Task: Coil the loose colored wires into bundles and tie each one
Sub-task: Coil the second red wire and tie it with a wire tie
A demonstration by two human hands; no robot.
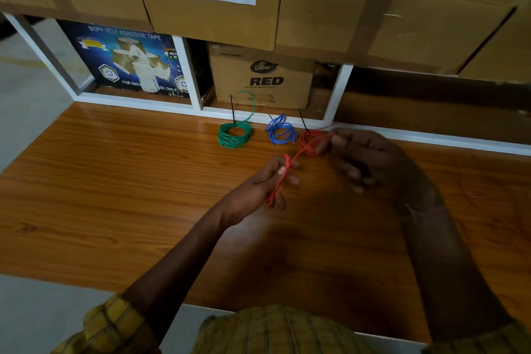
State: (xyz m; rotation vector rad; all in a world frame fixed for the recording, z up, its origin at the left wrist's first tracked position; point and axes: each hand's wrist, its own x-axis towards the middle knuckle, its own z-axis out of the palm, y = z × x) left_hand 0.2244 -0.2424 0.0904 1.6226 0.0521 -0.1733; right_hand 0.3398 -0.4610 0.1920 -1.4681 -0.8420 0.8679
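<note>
Two of three done: green coil (235, 135) and blue coil (281, 133) sit tied, black ties up, mid-frame by the shelf. Red wire (298, 152) half-coiled; right hand (370, 158) pinches its loops, left hand (267, 181) pinches the loose tail. Red's tie probably not cinched.

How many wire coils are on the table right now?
3: the green coil at left, the blue coil to its right, and the red coil at the right hand, its loose end held by the left hand.
</note>
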